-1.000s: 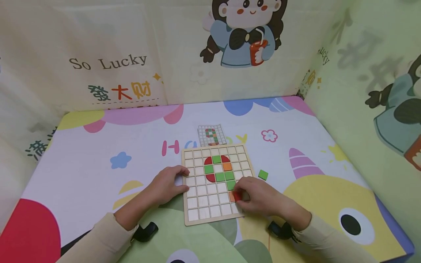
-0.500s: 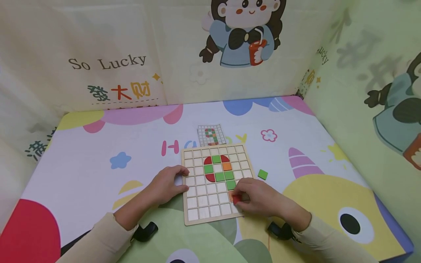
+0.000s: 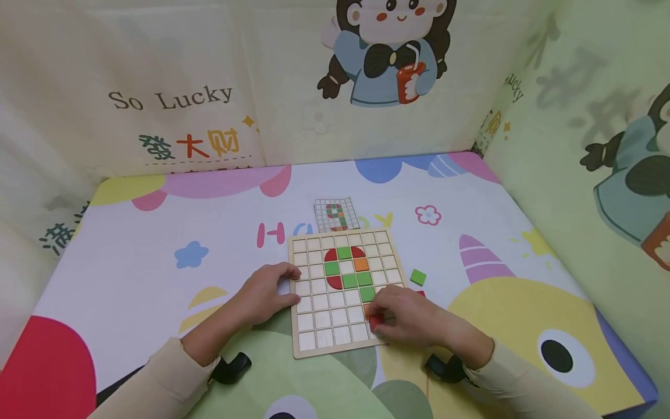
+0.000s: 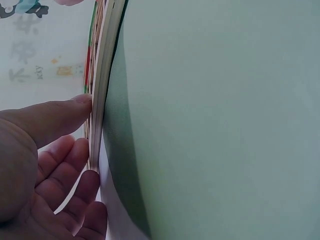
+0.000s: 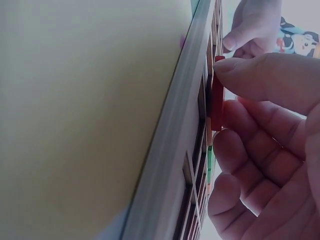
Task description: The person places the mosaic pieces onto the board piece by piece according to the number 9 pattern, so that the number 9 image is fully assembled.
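A wooden grid board lies before me, with red, green and orange tiles set in several cells. My left hand is at its left edge; in the left wrist view, thumb and fingers of this hand touch the rim without curling round it. Over the lower right cells, my right hand pinches a red tile. In the right wrist view this red tile stands on edge between thumb and fingers, close above the cells. An orange tile beside it is partly hidden by the right hand.
A loose green tile lies right of the board. Another red piece peeks out behind the right hand. At the board's far edge lies a card printed with a coloured grid pattern. Curtains stand behind and at the sides of the table.
My right hand has shifted slightly toward me with the red tile, from beside the orange tile to lower on the board. The red piece behind that hand has come into view. The left hand stays put.
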Tool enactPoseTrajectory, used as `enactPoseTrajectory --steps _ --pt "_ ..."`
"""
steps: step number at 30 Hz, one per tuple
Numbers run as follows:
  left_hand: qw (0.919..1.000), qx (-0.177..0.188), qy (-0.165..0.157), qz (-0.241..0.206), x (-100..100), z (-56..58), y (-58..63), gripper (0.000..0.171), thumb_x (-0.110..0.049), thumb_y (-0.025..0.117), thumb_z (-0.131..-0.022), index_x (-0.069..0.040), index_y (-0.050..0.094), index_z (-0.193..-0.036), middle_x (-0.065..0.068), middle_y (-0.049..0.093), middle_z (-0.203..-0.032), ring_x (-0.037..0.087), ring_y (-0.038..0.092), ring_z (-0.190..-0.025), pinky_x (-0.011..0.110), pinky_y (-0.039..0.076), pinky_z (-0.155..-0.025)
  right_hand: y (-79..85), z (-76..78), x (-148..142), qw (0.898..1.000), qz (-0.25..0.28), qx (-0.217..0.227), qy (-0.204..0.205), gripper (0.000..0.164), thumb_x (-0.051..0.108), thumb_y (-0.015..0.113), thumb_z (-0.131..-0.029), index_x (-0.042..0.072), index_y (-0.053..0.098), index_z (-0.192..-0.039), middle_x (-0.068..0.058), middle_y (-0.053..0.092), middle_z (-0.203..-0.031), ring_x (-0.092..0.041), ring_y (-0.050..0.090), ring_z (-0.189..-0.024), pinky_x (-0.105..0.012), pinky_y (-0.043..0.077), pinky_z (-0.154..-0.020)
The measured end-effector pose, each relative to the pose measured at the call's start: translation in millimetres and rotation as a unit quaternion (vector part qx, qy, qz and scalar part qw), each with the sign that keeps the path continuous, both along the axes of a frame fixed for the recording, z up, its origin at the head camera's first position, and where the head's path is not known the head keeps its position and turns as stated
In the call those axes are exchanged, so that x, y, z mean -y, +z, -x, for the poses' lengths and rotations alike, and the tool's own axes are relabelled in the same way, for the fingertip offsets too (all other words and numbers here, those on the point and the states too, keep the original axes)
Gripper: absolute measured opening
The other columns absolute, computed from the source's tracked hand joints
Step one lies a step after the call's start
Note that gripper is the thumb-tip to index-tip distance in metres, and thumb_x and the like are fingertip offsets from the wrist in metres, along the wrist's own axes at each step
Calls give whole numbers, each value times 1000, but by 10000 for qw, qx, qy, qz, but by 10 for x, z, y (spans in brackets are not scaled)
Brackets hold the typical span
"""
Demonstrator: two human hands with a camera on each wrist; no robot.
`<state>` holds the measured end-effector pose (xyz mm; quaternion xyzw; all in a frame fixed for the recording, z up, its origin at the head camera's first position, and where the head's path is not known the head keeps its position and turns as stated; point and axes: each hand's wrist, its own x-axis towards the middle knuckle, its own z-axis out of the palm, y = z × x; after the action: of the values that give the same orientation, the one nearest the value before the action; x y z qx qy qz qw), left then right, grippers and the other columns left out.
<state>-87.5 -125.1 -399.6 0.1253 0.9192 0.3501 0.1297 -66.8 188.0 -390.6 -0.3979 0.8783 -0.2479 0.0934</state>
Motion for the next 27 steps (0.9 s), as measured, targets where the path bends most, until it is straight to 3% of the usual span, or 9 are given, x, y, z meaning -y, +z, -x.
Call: enactPoseTrajectory --steps 14,27 --pt "10000 -12 -45 4 18 -4 14 36 -13 80 -85 -8 65 -118 2 64 -114 28 53 -112 45 44 -99 -23 -17 -14 9993 15 98 347 17 11 78 -84 18 69 -97 15 57 -90 -3 50 -84 -23 46 -78" --pt "10000 -16 -56 -1 19 -7 14 36 -14 81 -84 -9 65 -117 2 64 -114 27 53 -110 45 44 -98 -31 -12 -12 9991 -14 -26 423 17 8 77 -84 17 69 -96 13 59 -91 -5 51 -84 -24 47 -79"
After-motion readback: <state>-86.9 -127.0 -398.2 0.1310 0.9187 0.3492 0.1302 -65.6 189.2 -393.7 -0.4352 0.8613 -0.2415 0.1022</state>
